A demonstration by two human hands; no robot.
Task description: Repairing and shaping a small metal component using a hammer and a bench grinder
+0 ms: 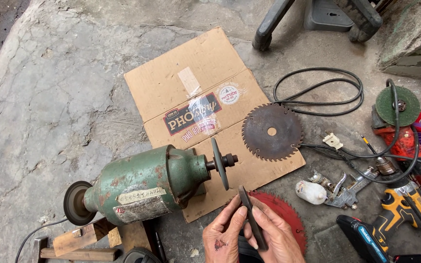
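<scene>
Hands first: we've got both of them low in the shot, left hand (223, 234) and right hand (275, 237), pinched together around a thin dark flat piece (252, 216), held edge-on, so we can't tell exactly what it is. It looks worn and grimy, dull grey, no shine at all.

Right under the hands lies a red saw blade (283, 214), partly hidden. Just up and left sits the green bench grinder motor (147, 187), rusty and chipped, with a disc (219, 163) on its shaft and the shaft end bare. So as we judge it, no blade is mounted yet, and that part's all still to do.

Further out, a rusty toothed saw blade (272, 132) rests on flattened cardboard (196, 83) on the concrete floor (49, 97). Off right: a spray gun (342, 187), a cordless drill (391, 216) and an angle grinder (398, 117).
</scene>
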